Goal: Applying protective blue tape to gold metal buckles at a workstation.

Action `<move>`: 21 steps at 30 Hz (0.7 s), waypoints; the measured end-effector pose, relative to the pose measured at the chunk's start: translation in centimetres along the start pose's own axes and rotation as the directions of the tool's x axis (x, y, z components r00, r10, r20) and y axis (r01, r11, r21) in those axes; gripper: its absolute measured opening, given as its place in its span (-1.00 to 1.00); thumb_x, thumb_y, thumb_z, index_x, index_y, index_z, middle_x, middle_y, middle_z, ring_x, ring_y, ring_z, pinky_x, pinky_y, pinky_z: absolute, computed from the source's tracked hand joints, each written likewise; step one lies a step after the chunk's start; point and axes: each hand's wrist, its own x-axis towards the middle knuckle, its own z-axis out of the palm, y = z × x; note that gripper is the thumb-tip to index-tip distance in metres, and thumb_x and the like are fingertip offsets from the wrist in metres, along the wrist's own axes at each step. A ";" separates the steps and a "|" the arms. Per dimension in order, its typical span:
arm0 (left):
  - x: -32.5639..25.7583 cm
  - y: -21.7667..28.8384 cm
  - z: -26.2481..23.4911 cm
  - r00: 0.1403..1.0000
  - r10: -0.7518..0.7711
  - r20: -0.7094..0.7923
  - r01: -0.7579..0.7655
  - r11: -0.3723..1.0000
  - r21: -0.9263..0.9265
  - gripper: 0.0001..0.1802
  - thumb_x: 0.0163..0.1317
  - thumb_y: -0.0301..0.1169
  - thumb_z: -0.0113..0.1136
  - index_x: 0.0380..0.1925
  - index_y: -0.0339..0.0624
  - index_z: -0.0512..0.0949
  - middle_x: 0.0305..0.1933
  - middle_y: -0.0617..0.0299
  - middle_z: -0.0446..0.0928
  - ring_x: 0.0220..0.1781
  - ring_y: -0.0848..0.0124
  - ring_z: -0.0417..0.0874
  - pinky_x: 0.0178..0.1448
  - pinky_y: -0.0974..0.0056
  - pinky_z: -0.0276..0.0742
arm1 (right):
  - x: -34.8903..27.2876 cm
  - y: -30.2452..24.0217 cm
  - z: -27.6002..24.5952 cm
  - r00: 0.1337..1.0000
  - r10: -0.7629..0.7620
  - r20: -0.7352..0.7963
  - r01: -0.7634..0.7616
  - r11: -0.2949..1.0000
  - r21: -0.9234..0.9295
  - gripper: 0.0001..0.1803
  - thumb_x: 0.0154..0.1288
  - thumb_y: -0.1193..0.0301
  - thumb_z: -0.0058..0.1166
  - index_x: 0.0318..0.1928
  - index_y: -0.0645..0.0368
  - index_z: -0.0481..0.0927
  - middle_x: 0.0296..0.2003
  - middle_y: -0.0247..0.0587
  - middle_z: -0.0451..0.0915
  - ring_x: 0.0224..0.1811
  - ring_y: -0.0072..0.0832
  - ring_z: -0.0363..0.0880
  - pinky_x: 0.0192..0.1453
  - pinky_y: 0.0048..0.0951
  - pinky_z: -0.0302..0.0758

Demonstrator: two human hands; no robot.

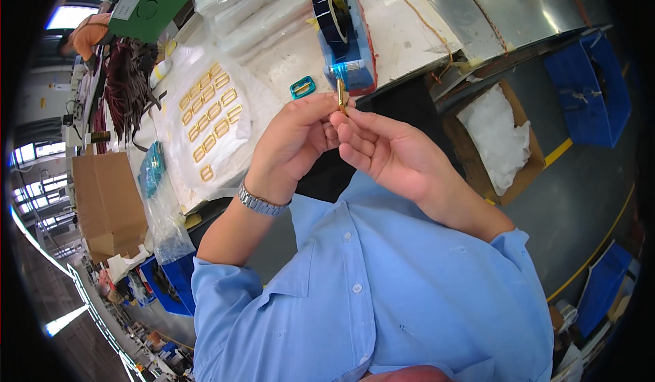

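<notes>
Between the fingertips of both hands I hold a gold buckle [340, 96], seen edge-on, in front of a blue tape dispenser [361, 47]. My left hand [293, 139] pinches it from the left with thumb and fingers. The thumb and forefinger of my right hand [402, 153] close on its lower end, the other fingers curled. Shiny blue film [339, 70] shows at the dispenser's near end, right by the buckle's top; whether they are joined is unclear. A buckle covered in blue film [302, 88] lies on the table, left of the dispenser.
Several gold buckles [206, 172] lie in rows on white plastic sheeting [239, 157] at the left. Dark straps [129, 88] hang beyond them. An open carton [529, 133] and a blue bin [590, 98] stand at the right. A person in orange [89, 37] is at the far left.
</notes>
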 end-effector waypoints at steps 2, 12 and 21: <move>-0.6 0.3 0.8 0.999 -0.029 -0.040 0.028 0.999 -0.024 -0.76 0.59 -0.34 0.17 -0.04 -0.29 0.70 -0.27 0.29 0.73 -0.32 0.56 0.70 -0.20 0.42 0.65 | -0.2 0.3 0.4 1.000 0.004 -0.003 -0.004 1.000 0.008 -0.70 0.73 0.37 0.00 0.25 0.27 0.62 0.07 -0.20 0.80 0.04 -0.49 0.82 0.23 -0.33 0.78; -0.9 -0.4 -0.3 0.965 -0.263 -0.015 0.253 0.942 -0.222 -0.79 0.57 -0.40 0.13 -0.09 -0.33 0.66 -0.39 0.36 0.61 -0.44 0.58 0.57 -0.29 0.43 0.57 | -1.0 -0.7 -1.2 0.995 0.076 0.072 -0.040 0.912 -0.408 -0.71 0.70 0.28 0.11 0.10 0.26 0.70 -0.10 -0.23 0.83 -0.10 -0.55 0.82 0.08 -0.45 0.75; 0.8 -0.6 -1.8 0.932 -0.357 0.060 0.356 0.873 -0.333 -0.84 0.60 -0.43 0.15 -0.06 -0.33 0.60 -0.36 0.37 0.56 -0.53 0.66 0.39 -0.41 0.45 0.41 | 1.4 -2.1 -1.2 0.855 -0.444 0.269 0.355 0.121 -0.927 -0.35 0.43 0.44 0.41 0.45 0.39 0.51 0.20 -0.08 0.73 0.21 -0.46 0.72 0.44 -0.34 0.57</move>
